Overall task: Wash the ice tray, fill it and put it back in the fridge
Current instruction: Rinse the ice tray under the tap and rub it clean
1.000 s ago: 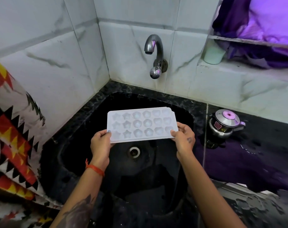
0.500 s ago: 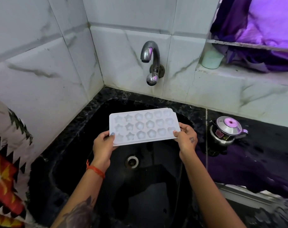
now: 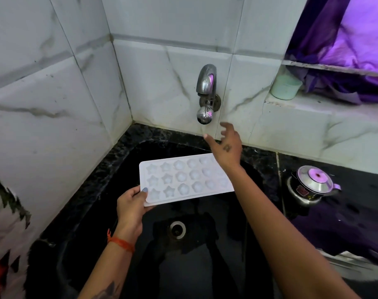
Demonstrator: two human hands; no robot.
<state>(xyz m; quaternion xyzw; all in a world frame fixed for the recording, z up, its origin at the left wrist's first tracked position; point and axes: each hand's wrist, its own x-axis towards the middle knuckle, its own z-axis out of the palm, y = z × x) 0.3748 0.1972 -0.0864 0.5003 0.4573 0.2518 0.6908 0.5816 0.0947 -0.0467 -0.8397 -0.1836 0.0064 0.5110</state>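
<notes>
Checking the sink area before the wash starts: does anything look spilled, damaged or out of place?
Nothing damaged. The white plastic ice tray is held level over the black sink by the left hand alone. A small steel kettle stands upright on the wet-looking black counter.

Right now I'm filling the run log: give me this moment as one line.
left hand: holds ice tray over sink | right hand: open, near tap knob | water: none visible

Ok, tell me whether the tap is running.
Off: no stream falls from the tap onto the ice tray; the right hand reaches toward it.
</notes>
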